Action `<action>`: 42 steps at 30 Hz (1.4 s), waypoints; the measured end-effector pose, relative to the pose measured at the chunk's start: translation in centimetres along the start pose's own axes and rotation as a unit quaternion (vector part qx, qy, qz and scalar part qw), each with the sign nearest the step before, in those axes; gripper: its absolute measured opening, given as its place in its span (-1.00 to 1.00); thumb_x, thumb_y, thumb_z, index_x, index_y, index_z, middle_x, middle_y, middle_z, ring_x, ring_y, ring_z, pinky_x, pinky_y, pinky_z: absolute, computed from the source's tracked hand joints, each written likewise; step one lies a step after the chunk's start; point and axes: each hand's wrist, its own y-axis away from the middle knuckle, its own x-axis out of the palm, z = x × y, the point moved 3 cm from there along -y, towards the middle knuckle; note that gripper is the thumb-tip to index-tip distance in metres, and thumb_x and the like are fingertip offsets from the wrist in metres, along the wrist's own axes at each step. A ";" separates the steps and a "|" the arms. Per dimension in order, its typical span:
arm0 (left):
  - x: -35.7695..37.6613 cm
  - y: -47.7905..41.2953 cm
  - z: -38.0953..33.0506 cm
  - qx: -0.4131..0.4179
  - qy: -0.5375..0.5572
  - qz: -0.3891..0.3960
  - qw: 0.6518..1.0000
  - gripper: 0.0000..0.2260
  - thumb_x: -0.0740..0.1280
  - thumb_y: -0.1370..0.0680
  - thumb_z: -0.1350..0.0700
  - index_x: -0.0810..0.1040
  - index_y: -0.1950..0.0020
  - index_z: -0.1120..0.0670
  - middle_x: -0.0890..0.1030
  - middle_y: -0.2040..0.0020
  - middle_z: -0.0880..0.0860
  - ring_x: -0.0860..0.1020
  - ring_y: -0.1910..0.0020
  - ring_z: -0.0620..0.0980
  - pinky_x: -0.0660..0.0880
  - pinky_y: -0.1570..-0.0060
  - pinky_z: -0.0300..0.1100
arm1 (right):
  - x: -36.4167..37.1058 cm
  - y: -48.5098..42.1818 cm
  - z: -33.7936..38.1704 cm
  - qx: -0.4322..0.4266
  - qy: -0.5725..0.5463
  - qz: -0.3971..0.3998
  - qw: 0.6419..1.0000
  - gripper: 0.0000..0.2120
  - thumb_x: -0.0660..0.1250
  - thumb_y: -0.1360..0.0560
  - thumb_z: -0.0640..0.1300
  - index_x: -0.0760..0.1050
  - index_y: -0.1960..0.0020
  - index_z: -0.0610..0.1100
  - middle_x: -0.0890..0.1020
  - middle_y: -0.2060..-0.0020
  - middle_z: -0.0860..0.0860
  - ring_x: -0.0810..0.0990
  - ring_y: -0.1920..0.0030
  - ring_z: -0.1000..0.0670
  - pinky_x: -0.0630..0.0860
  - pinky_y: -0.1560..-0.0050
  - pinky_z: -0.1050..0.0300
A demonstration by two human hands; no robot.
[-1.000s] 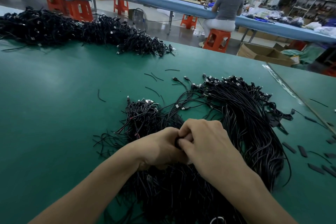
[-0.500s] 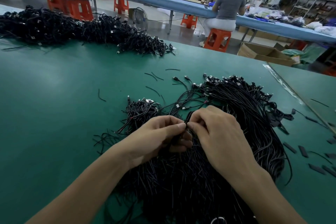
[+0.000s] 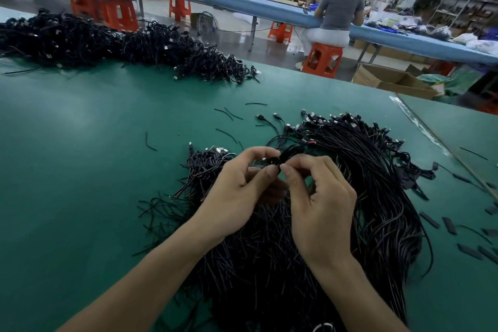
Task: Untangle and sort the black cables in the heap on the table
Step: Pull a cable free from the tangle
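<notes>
A big heap of black cables [image 3: 358, 197] lies on the green table [image 3: 80, 170] in front of me, connector ends fanned out along its far edge. My left hand [image 3: 239, 197] and my right hand [image 3: 320, 202] are raised just above the heap's middle, fingertips close together. Both pinch the same small bunch of black cables [image 3: 283, 155] between thumb and forefinger. A smaller tangle of cables [image 3: 207, 167] sits left of my left hand.
A long second pile of black cables [image 3: 107, 46] stretches along the table's far left edge. Loose wire offcuts [image 3: 229, 113] and short black sleeve pieces [image 3: 447, 224] are scattered about. Beyond the table a person sits on an orange stool [image 3: 322, 58].
Both hands have lifted away from the heap and moved farther from me. The fists have loosened into fingertip pinches, and a small bunch of cables now hangs between them.
</notes>
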 end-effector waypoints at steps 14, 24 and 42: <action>0.5 0.7 -2.3 0.092 0.124 0.018 0.988 -0.75 0.15 -0.67 -0.10 0.59 -0.09 -0.05 0.71 -0.02 0.18 0.62 -0.22 0.10 0.51 -0.26 -0.05 | 1.2 0.3 0.5 0.069 -0.185 0.156 0.968 -0.67 0.40 -0.49 -0.37 0.60 0.04 0.08 0.64 0.24 0.20 0.61 0.21 0.18 0.45 0.17 0.44; -1.0 0.9 -0.5 0.116 -0.219 -0.090 0.965 -0.61 0.50 -0.29 -0.17 0.47 -0.06 -0.30 0.35 0.04 -0.34 0.40 0.00 -0.26 0.37 0.07 -0.39 | -0.2 -1.4 -0.7 0.052 -0.065 0.157 0.984 -0.85 0.43 -0.50 -0.27 0.61 0.13 -0.02 0.63 0.20 0.15 0.60 0.11 0.14 0.52 0.09 0.30; -0.6 0.9 -1.7 0.076 0.166 0.014 0.983 -0.71 0.19 -0.49 0.27 0.65 -0.01 0.00 0.71 0.11 0.16 0.62 0.05 0.06 0.49 -0.05 -0.10 | -0.5 -1.0 -1.2 0.051 -0.072 0.206 0.975 -0.82 0.43 -0.51 -0.25 0.60 0.14 0.02 0.62 0.31 0.18 0.57 0.27 0.20 0.39 0.25 0.43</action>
